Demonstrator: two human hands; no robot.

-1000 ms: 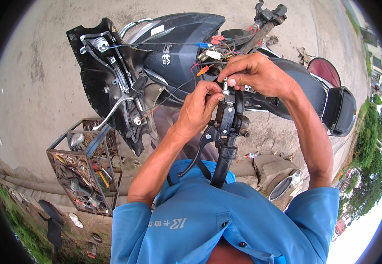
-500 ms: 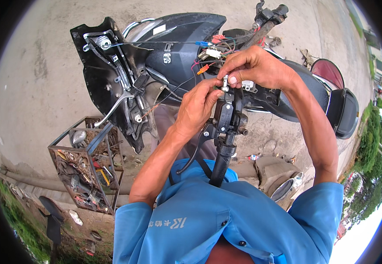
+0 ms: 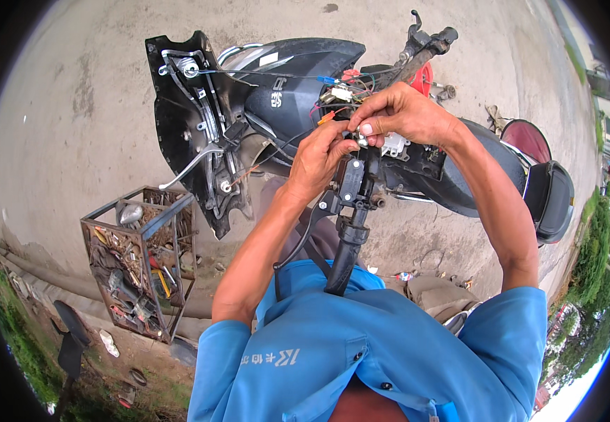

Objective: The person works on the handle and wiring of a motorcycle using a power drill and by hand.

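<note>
Between the fingertips of both hands is a small shiny metal fitting (image 3: 362, 141), mostly covered by fingers, so its exact kind is unclear. My left hand (image 3: 317, 156) pinches it from the left. From the right, my right hand (image 3: 409, 121) presses thumb and fingers against it. Just below the fingertips lies the black lever clamp (image 3: 351, 179) of a handlebar, with a black grip (image 3: 347, 257) pointing toward me and a black brake lever (image 3: 296, 247) at its left. Loose wires with a white connector (image 3: 341, 93) and an orange connector (image 3: 327, 118) lie beyond my hands.
A dark scooter (image 3: 305, 67) stands stripped ahead, its black front panel (image 3: 178, 133) hanging off at left by cables. The far handlebar end (image 3: 431, 49) sticks out at the back. A metal-framed crate (image 3: 140, 232) of parts and tools stands left. A rear box (image 3: 552, 193) sits at right.
My fingers have closed further over the metal fitting, leaving less of it visible. The handlebar grip has swung slightly left, and the view has shifted a little.
</note>
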